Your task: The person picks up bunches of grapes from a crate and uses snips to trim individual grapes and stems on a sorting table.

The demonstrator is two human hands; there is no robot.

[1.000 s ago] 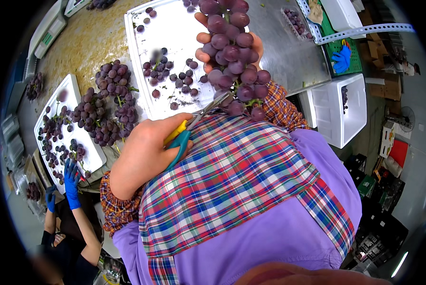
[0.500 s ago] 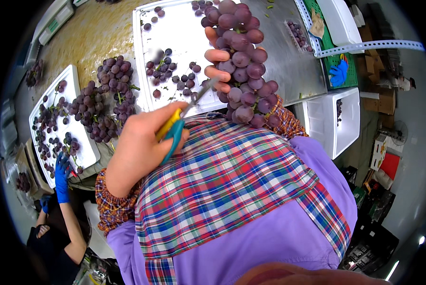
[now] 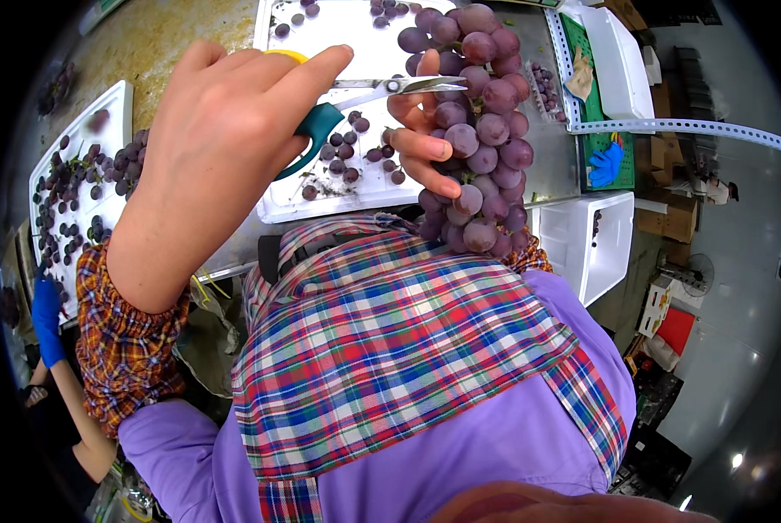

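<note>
My right hand (image 3: 425,131) holds up a large bunch of purple grapes (image 3: 488,131). Some of its fingers curl round the bunch's left side; the rest is hidden behind the berries. My left hand (image 3: 233,109) grips a pair of scissors (image 3: 394,86) with yellow and teal handles. The slightly parted blades point right, and their tips overlap the upper left of the bunch; whether they touch a stem I cannot make out. Below both hands lies a white tray (image 3: 312,211) with loose grapes (image 3: 345,150) and small dark scraps on it.
At the left, another white tray (image 3: 103,103) bears more grapes, and a co-worker's blue-gloved hand (image 3: 46,309) is beside it. A clear pack of grapes (image 3: 544,91) stands right of the bunch. Farther right are a white box (image 3: 612,240), a green crate (image 3: 621,179) and a perforated metal strip (image 3: 669,125).
My left hand has risen with the scissors, whose blades now point right and reach the bunch. The bunch sits a little farther right and lower in view. The whole view has shifted somewhat.
</note>
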